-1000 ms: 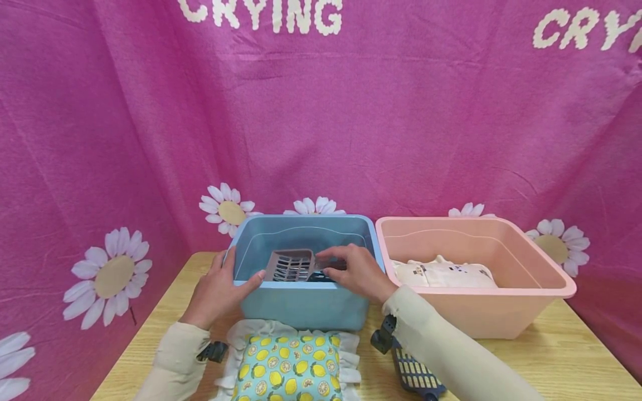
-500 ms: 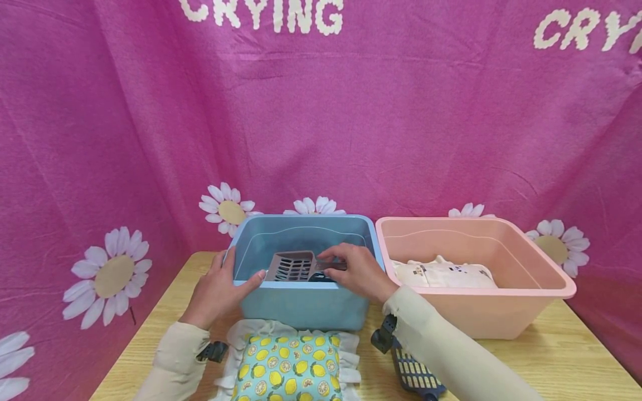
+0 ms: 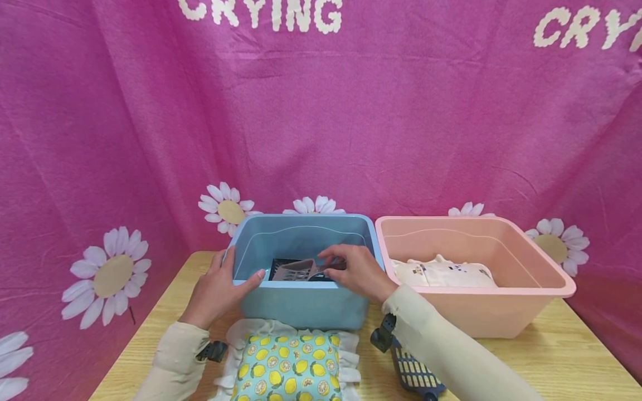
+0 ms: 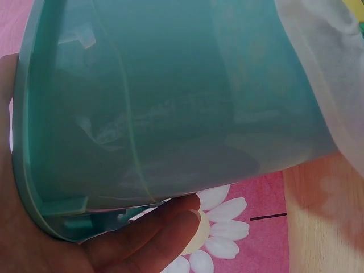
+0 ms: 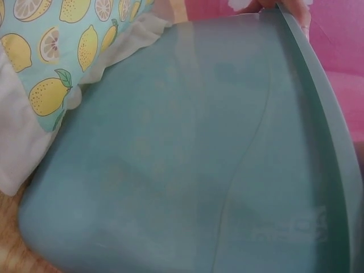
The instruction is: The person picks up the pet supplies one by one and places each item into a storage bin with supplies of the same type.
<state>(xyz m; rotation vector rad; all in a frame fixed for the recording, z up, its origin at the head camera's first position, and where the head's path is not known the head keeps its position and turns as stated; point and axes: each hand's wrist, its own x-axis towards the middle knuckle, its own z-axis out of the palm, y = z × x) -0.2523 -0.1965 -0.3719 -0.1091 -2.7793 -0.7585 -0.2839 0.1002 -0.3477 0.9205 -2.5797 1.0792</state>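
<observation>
My right hand (image 3: 363, 270) pinches the handle of a grey-brown slotted litter scoop (image 3: 296, 269) inside the blue bin (image 3: 306, 306). Below the scoop, partly covered by it, lies a dark slotted thing (image 3: 277, 265). At the bin's front left corner, my left hand (image 3: 215, 292) holds the rim, thumb over the front edge. The left wrist view shows its fingers (image 4: 165, 233) bent round the bin's end. In the right wrist view the bin wall (image 5: 170, 142) fills most of the frame, and the right hand's fingers are out of sight.
A pink bin (image 3: 466, 306) stands against the blue one, with cream printed cloth (image 3: 446, 274) inside. In front lies a frilled lemon-print cushion (image 3: 288, 365). A navy slotted scoop (image 3: 416, 370) rests on the wooden table (image 3: 557, 351), partly under my right sleeve.
The scoop's head has tipped down and sunk lower into the blue bin, uncovering the dark slotted thing. My left hand has stayed on the rim.
</observation>
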